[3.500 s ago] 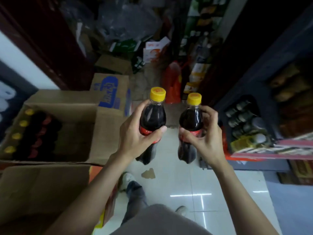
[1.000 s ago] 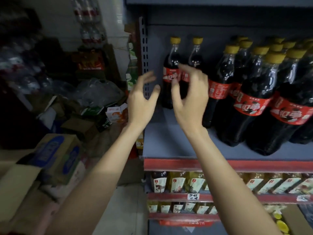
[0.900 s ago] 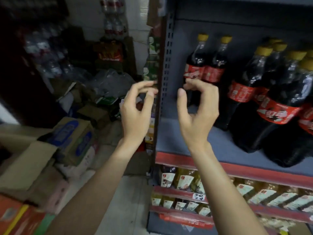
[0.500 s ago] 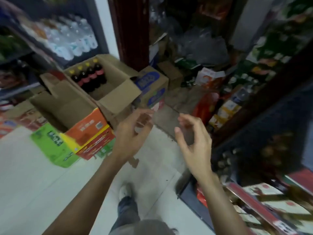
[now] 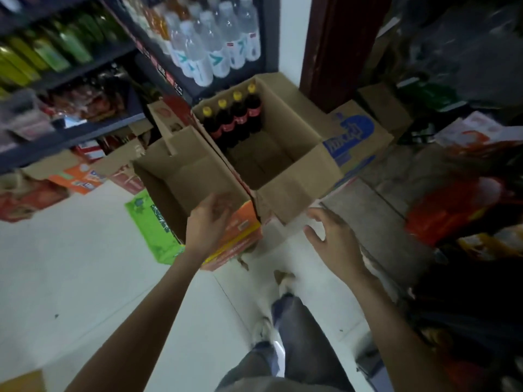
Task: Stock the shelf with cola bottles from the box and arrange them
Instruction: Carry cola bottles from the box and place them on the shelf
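Left hand (image 5: 208, 220) empty, fingers loosely bent, over near edge of empty carton (image 5: 181, 176). Right hand (image 5: 332, 239) empty, fingers spread, just below front flap of cola box (image 5: 294, 165). Four cola bottles (image 5: 232, 120) upright in row along far-left wall of box, well ahead of both hands. Water bottles (image 5: 215, 49) on rack further beyond.

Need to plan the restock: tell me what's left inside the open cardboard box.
Four cola bottles with yellow caps stand in a row along the far wall of the open cardboard box. The rest shows bare bottom; the near wall hides its near edge.
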Demonstrator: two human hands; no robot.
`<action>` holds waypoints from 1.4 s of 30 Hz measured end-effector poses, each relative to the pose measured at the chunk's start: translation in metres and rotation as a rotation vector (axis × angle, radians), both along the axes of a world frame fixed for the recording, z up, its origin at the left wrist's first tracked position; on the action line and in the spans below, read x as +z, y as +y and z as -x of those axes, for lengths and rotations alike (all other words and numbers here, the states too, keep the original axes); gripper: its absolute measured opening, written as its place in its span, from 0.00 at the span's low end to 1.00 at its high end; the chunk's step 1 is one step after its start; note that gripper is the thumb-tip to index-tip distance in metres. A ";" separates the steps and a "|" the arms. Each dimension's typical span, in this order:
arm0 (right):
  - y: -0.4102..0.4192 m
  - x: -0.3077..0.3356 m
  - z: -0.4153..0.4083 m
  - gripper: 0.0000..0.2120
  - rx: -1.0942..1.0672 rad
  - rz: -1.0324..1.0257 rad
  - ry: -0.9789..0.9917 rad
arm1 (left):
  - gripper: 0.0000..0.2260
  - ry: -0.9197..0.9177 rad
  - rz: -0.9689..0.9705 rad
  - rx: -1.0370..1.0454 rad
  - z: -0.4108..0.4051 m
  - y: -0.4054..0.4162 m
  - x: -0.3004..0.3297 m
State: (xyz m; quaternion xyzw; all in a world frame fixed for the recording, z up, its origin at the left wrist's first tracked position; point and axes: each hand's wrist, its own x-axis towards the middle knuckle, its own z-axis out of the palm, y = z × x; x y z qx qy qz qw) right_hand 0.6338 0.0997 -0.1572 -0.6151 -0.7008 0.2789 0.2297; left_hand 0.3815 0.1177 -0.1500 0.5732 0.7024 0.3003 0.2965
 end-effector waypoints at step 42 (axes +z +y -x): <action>0.429 -0.173 0.215 0.33 -0.008 -0.057 0.162 | 0.18 0.448 -0.205 -0.100 0.148 0.383 -0.147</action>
